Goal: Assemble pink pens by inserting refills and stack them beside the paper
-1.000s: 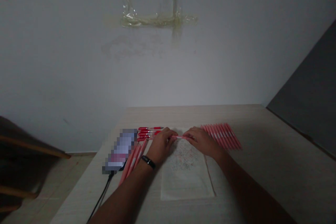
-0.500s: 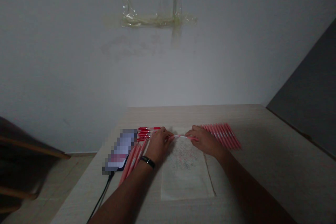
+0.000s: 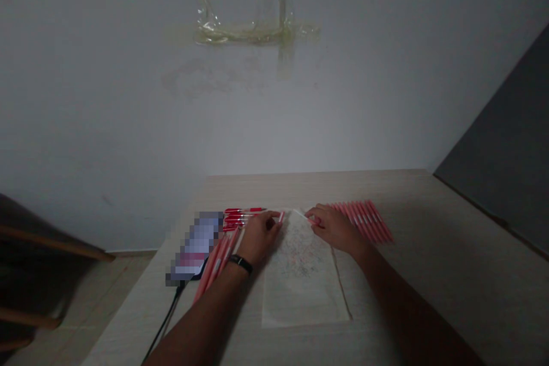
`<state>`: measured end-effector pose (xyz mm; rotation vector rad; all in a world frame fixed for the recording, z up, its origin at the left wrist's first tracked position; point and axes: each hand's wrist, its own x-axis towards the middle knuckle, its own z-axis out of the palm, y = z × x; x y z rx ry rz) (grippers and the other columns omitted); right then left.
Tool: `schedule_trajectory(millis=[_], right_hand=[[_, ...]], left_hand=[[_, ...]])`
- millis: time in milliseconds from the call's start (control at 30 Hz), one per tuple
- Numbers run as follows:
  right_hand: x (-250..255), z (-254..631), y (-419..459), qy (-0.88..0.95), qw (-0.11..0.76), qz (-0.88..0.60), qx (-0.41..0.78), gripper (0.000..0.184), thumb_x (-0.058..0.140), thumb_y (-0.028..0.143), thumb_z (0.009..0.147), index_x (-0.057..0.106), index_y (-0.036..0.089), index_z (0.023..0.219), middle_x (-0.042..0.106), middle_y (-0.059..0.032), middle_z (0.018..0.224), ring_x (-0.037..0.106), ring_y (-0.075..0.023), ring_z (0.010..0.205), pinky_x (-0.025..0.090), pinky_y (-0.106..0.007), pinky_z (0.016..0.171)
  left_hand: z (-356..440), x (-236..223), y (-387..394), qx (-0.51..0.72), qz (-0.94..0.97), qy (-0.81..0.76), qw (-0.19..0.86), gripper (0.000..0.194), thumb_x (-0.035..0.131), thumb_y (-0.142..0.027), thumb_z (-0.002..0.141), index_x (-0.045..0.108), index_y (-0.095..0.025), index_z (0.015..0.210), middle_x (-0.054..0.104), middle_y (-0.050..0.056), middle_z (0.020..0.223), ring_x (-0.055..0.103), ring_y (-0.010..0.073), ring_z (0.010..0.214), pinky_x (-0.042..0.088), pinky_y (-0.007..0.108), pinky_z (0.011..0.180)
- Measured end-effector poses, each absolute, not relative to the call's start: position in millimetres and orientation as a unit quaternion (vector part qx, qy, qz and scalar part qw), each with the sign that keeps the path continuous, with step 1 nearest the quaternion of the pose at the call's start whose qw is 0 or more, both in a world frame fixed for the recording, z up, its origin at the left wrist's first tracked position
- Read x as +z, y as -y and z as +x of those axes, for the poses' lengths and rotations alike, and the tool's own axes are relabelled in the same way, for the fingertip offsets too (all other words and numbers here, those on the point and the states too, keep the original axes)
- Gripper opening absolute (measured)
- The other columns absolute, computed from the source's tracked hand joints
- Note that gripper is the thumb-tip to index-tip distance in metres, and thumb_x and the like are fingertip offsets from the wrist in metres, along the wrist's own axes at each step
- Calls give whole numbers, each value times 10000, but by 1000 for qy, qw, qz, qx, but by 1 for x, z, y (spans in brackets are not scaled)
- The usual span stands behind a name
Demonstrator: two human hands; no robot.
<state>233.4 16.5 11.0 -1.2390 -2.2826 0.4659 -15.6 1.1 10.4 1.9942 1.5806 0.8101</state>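
Above the top of a scribbled paper sheet (image 3: 306, 297), my two hands are a short way apart. My left hand (image 3: 261, 235) pinches a short pink-and-white pen piece (image 3: 281, 217) between thumb and fingertips, tilted upward. Between the fingers of my right hand (image 3: 332, 227) is another pen piece (image 3: 302, 215), white at its end and pink near the fingers; the rest is hidden in the hand. A row of pink pens (image 3: 362, 221) lies just right of my right hand. Red pens (image 3: 240, 218) and longer pink pens (image 3: 218, 260) lie beside my left hand.
A phone (image 3: 199, 246), its screen blurred out, lies on the left of the table (image 3: 450, 274) with a black cable (image 3: 165, 320) running from it. Behind the table rises a wall (image 3: 364, 97) with old tape (image 3: 249, 37). Dark wooden furniture (image 3: 43, 246) stands at the left.
The pen, earlier spanning both hands, is now in two separate pieces, one in each hand. The left piece has turned more upright; the right piece's white end points up to the left.
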Motion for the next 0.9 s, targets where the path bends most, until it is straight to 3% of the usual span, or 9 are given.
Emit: schedule_trajectory(millis=[467, 733, 900], right_hand=[[16, 230, -12, 845, 228, -437, 206, 286, 580, 105, 867, 681, 204, 1115, 685, -48, 1011, 628, -174, 912, 441, -269, 846], [17, 225, -6, 875, 211, -379, 215, 284, 589, 126, 894, 694, 240, 1132, 682, -33, 999, 623, -183, 943, 453, -283, 862], [16, 222, -5, 878, 221, -378, 192, 241, 620, 136, 894, 672, 226, 1111, 664, -48, 1016, 600, -203, 997, 450, -316, 886]], left_hand=[[-16, 1, -2, 319, 731, -566, 208, 337, 609, -313, 845, 688, -149, 1129, 709, 73, 862, 634, 185, 745, 493, 297, 700], [-8, 18, 6, 339, 801, -456, 191, 280, 493, -307, 961, 708, -187, 1094, 681, 109, 1076, 603, 228, 1029, 466, 367, 936], [-2, 14, 8, 297, 818, -447, 206, 212, 545, -204, 916, 726, -191, 1024, 706, 84, 979, 615, 212, 949, 459, 330, 882]])
